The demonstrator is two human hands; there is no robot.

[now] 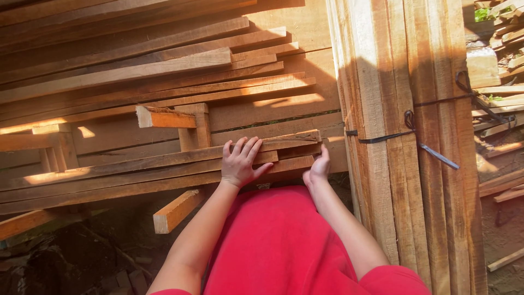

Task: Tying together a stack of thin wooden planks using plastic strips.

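Head view: left hand [239, 163] lying flat on the top slat [164, 161] of the stack [109, 180], fingers [248, 147] spread, steadying it. Right hand [318, 168] cupping the slat ends at the stack's right edge, fingers curled out of sight, perhaps aligning them. Standing beside: bundle [382, 109] bound with strap [382, 137]. Stack's left end running out of frame.

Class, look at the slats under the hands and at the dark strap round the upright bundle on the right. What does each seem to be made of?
Slats: rough-sawn, unfinished wood, judging by the visible grain and pale cut ends. Both the left hand and the right hand rest on them. Strap: dark, flat and knotted, probably plastic or rubber, though it is hard to tell.
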